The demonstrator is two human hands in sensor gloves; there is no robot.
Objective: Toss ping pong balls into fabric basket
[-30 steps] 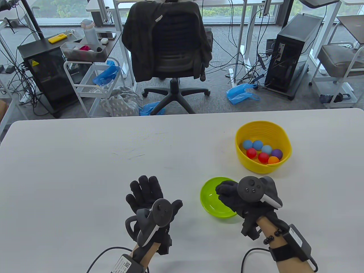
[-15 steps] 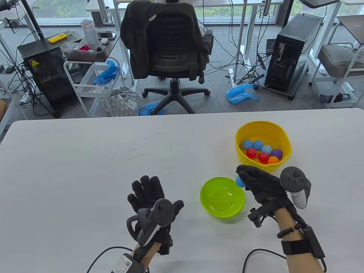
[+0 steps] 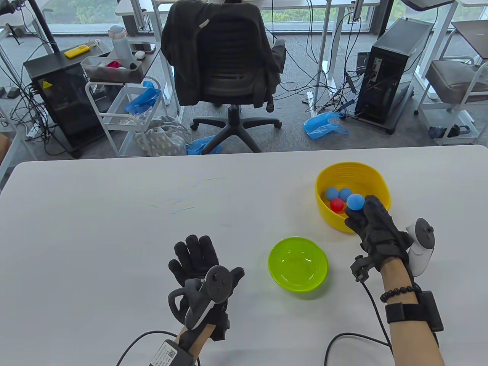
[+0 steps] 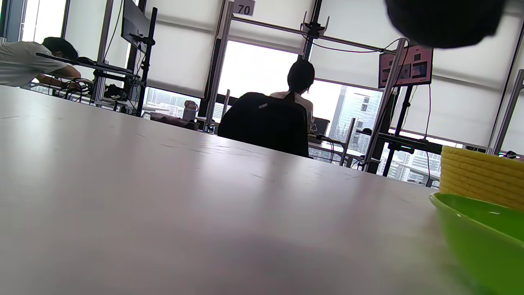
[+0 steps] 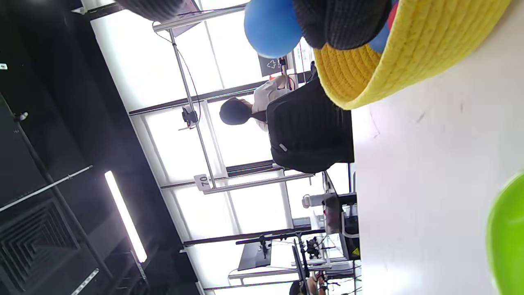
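Note:
The yellow fabric basket (image 3: 382,182) stands right of centre on the white table and holds several coloured balls, among them two blue (image 3: 331,192) and one red (image 3: 337,205). My right hand (image 3: 362,213) reaches over the basket's near rim with fingers stretched out. A blue ping pong ball (image 3: 355,201) is at its fingertips above the basket. In the right wrist view the ball (image 5: 272,28) lies against one finger (image 5: 339,20) with the thumb apart from it. My left hand (image 3: 196,253) rests flat on the table, fingers spread and empty.
A green plastic bowl (image 3: 298,264) sits between my hands and looks empty; it also shows in the left wrist view (image 4: 483,237) in front of the basket (image 4: 483,176). An office chair (image 3: 225,57) stands beyond the table's far edge.
My right hand lifted the blue ball out of the green bowl, turned over and moved forward and right to the basket's near rim. The left hand stayed put.

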